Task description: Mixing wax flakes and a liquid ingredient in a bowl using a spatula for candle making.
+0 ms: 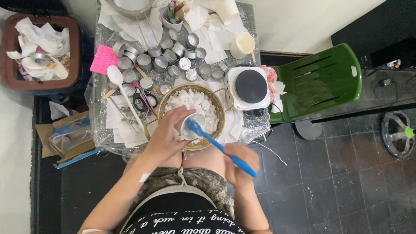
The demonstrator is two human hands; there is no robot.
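Blue plastic spoon (221,147) is being gripped by the right hand (240,162), its bowl dipping into the small white paper cup (192,125) the left hand (167,134) is clasping over the round woven basket of white wax flakes (212,97) at centre frame. Beyond, small silver tins (167,58) are crowding the foil-covered table (249,17), a white hotplate (248,86) sitting to the right.

Head view, straight down, high

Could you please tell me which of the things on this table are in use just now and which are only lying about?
In use:
left hand holding white cup
right hand holding blue spoon
bowl of white flakes

Lying about:
small metal tins
hot plate
white spoon
pink paper
green chair
bin
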